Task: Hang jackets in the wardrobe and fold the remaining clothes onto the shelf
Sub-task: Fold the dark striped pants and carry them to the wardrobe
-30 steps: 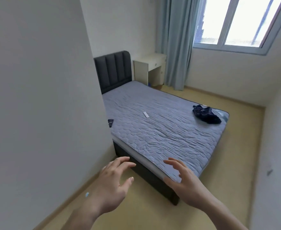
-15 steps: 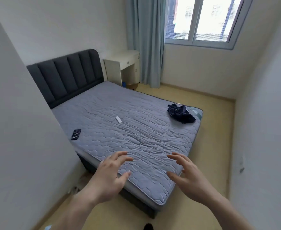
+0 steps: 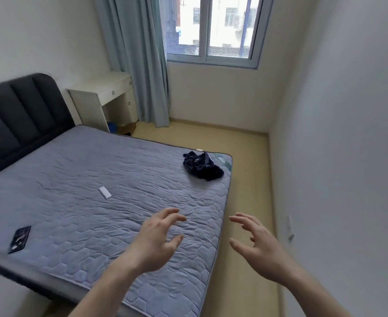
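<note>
A crumpled dark navy garment [image 3: 202,165] lies on the far right corner of the bed [image 3: 74,179], which has a grey quilted mattress. My left hand [image 3: 158,239] hovers over the near right part of the mattress, fingers spread and relaxed, holding nothing. My right hand [image 3: 257,245] is raised beside it over the floor strip along the bed's right side, fingers also spread and empty. Both hands are well short of the garment. No wardrobe or shelf is in view.
A small white rectangular object [image 3: 105,192] lies mid-mattress and a dark phone [image 3: 20,239] near its left edge. A dark padded headboard [image 3: 17,115] stands at left, a white desk [image 3: 106,99] and blue-grey curtain [image 3: 140,65] behind. A white wall [image 3: 348,156] bounds the narrow floor strip [image 3: 245,179].
The view has swung right and come closer to the bed; the near left wall has left the frame. Both hands stay raised and empty, now over the bed's near right corner.
</note>
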A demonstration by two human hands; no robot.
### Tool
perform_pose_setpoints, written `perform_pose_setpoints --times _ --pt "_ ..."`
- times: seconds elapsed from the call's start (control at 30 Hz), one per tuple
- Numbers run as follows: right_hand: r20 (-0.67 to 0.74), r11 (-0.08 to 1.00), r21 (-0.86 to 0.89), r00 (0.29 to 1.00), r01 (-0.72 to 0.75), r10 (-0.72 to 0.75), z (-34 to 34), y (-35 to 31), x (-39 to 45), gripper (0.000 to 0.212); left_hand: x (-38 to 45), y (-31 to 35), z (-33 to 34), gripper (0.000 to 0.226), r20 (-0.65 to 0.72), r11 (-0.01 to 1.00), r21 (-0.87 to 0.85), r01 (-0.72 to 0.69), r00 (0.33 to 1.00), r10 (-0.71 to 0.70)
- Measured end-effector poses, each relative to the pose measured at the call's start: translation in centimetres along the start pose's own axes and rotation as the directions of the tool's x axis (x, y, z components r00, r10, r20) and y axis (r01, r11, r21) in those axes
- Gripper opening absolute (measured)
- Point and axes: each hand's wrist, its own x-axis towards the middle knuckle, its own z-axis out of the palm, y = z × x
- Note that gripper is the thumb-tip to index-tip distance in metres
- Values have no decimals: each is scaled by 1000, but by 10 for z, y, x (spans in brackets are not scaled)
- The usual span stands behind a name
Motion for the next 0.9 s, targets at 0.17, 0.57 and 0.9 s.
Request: perform_pose_setpoints --times 0.17,0.57,0.9 --pt "-32 998 -13 998 -61 60 -46 47 63 50 98 27 18 40 39 999 18 -51 998 50" --pt "105 1000 -11 994 8 -7 -172 153 263 49 297 75 72 34 9 990 -45 134 991 -134" --pt "227 997 39 971 70 -77 -209 189 413 48 394 51 78 33 -9 945 -83 315 948 -317"
